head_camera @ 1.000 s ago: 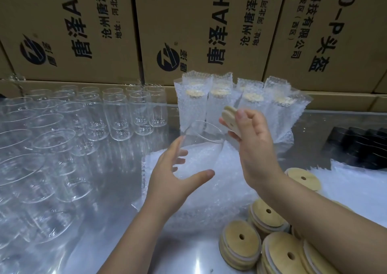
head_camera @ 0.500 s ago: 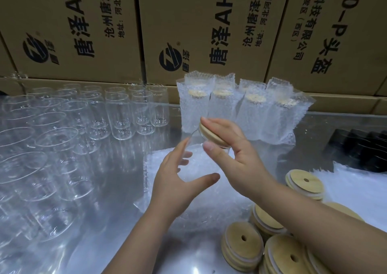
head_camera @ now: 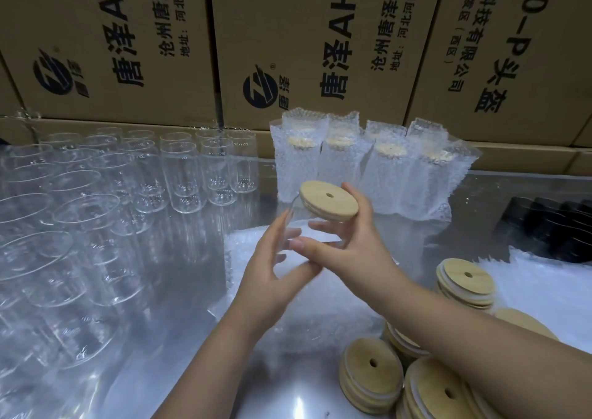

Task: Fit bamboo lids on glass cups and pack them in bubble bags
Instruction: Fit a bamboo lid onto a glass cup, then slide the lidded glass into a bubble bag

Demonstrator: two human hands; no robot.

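A clear glass cup (head_camera: 296, 226) is held tilted above the table between both hands. A round bamboo lid (head_camera: 328, 199) with a small centre hole sits on its mouth, facing up and toward me. My left hand (head_camera: 272, 268) wraps the cup's lower body from the left. My right hand (head_camera: 349, 242) grips the cup just under the lid, fingers around its neck. A flat pile of bubble bags (head_camera: 307, 296) lies beneath the hands.
Rows of bare glass cups (head_camera: 105, 200) fill the left of the metal table (head_camera: 179, 322). Several bagged, lidded cups (head_camera: 362, 162) stand at the back before cardboard boxes (head_camera: 307, 40). Loose bamboo lids (head_camera: 371, 383) are stacked at lower right; black items (head_camera: 551, 226) lie far right.
The right hand brought the lid down onto the cup's mouth, then shifted to grip below it. The lid now sits on the cup with its top uncovered.
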